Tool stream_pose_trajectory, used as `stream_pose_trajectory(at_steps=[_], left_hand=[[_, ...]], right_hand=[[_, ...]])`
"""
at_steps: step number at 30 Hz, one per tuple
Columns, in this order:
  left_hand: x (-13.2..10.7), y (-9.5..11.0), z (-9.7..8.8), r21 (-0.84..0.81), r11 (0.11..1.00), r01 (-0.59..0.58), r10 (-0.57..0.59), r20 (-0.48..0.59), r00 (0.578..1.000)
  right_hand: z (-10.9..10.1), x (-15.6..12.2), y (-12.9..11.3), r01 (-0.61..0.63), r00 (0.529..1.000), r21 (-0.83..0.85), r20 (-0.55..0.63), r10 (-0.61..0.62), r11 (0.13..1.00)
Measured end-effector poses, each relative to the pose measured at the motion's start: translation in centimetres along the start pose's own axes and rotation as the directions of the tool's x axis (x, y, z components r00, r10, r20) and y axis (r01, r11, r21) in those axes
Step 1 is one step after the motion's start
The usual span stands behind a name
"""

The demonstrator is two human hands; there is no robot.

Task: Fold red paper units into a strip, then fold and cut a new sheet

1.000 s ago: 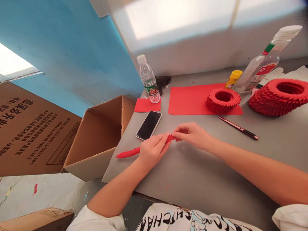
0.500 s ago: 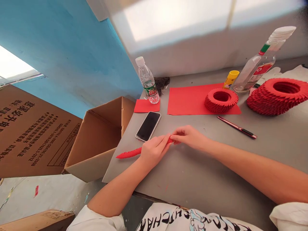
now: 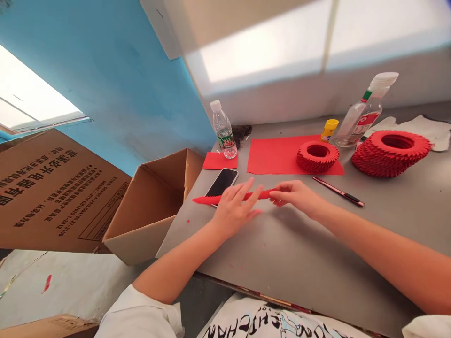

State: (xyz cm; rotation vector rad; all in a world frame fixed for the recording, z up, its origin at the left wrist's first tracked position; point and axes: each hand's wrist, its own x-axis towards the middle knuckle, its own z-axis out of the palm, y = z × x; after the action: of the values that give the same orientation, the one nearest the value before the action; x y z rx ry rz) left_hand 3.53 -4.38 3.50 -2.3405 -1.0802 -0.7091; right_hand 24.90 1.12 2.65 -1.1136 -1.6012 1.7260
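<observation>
Grey table (image 3: 317,244) set against a blue wall, with an open cardboard box (image 3: 148,206) at its left edge.

Item in hand: a long red paper strip (image 3: 207,200) built of folded pieces. It lies level just above the table, beside the phone (image 3: 221,182).

Right hand (image 3: 299,197): fingers pressed together, pinching 1 end of the strip.

Left hand (image 3: 234,211): fingers spread and straightened, laid flat across the strip's middle. No grip can be seen; the thumb is hidden.

Nearby: a red sheet (image 3: 275,157) and 2 red paper rings, the small ring (image 3: 317,156) on the sheet and the large ring (image 3: 391,152) well apart to the right. A craft knife (image 3: 338,191) lies near the right wrist.

Assessment: the free tip past the left hand hangs unsupported. The strip looks liable to bend or shed pieces, so light, even pressure from the flat fingers and a steady pinch without twisting seem advisable. Sliding along the strip seems safer than lifting it.
</observation>
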Motion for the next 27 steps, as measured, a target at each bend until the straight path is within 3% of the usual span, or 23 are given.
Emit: stream_pose_trajectory(at_steps=[3, 5, 6, 7, 9, 10, 11, 12, 19, 25, 27], left_hand=[[-0.1, -2.2, -0.6, 0.016, 0.989, 0.146, -0.145, -0.056, 0.988], [-0.8, -3.9, -0.1, 0.032, 0.943, 0.332, -0.333, 0.028, 0.942], [-1.2, -4.7, 0.4, 0.059, 0.905, 0.421, -0.425, 0.103, 0.899], [-1.6, -5.4, 1.0, 0.107, 0.855, 0.508, -0.519, 0.203, 0.830], [-2.2, -6.2, 2.4, 0.241, 0.729, 0.640, -0.677, 0.386, 0.626], [-2.4, -6.3, 3.0, 0.287, 0.691, 0.663, -0.709, 0.447, 0.545], [-2.4, -6.3, 3.5, 0.316, 0.666, 0.676, -0.727, 0.478, 0.493], [-2.4, -6.3, 3.9, 0.326, 0.656, 0.680, -0.732, 0.493, 0.470], [-0.9, -5.9, 4.9, 0.364, 0.605, 0.708, -0.776, 0.467, 0.423], [-1.1, -6.5, 4.5, 0.341, 0.576, 0.742, -0.788, 0.473, 0.394], [-1.8, -6.9, 3.7, 0.258, 0.582, 0.771, -0.764, 0.500, 0.409]], right_hand=[[-3.8, -0.5, 1.2, -0.057, 0.983, -0.022, -0.179, 0.052, 0.998], [-6.0, -0.8, 2.3, -0.084, 0.953, -0.033, -0.295, 0.071, 0.996], [-6.9, -1.0, 2.8, -0.089, 0.940, -0.045, -0.335, 0.069, 0.995], [-7.5, -1.1, 3.3, -0.095, 0.926, -0.062, -0.372, 0.066, 0.993], [-8.1, -1.2, 4.1, -0.109, 0.902, -0.114, -0.428, 0.050, 0.988], [-8.2, -1.2, 4.4, -0.117, 0.891, -0.147, -0.453, 0.039, 0.982], [-8.2, -1.2, 4.6, -0.125, 0.879, -0.185, -0.477, 0.022, 0.975], [-8.2, -1.2, 4.7, -0.132, 0.866, -0.227, -0.500, 0.001, 0.965], [-7.6, -1.2, 4.7, -0.118, 0.801, -0.451, -0.570, -0.183, 0.885], [-7.7, -1.4, 4.8, -0.113, 0.817, -0.513, -0.536, -0.214, 0.851], [-7.7, -1.4, 4.8, -0.108, 0.830, -0.521, -0.516, -0.212, 0.847]])
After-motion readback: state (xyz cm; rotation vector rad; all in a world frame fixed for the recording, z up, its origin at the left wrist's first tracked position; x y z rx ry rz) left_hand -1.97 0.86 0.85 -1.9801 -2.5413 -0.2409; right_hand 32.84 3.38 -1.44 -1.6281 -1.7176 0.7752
